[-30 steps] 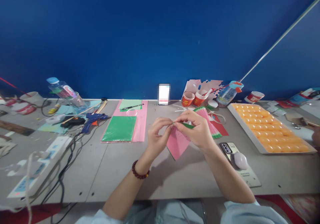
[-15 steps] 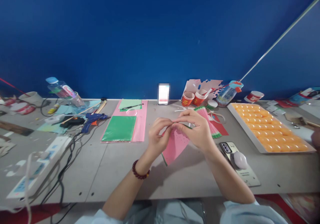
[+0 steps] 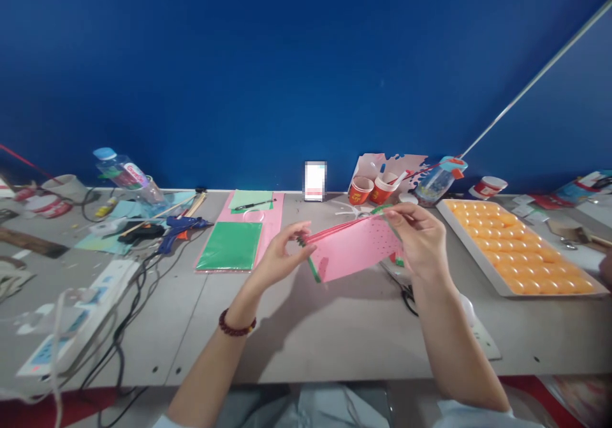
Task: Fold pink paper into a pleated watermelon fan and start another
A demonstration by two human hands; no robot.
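Pinching opposite ends of a pink paper fan piece (image 3: 356, 249), the two hands hold it stretched in the air just above the grey counter (image 3: 335, 332). The left hand (image 3: 280, 257), a bead bracelet (image 3: 236, 324) on its wrist, has its fingertips closed on the narrow pleated end. The right hand (image 3: 421, 240) grips the wider, dotted end. A white power strip (image 3: 76, 319) lies near the front left. Farther back are a green sheet (image 3: 229, 245), a blue glue gun (image 3: 179, 227), a tray (image 3: 554, 293) of orange balls, red paper cups (image 3: 368, 190) and a water bottle (image 3: 127, 176) by the blue wall (image 3: 306, 64).
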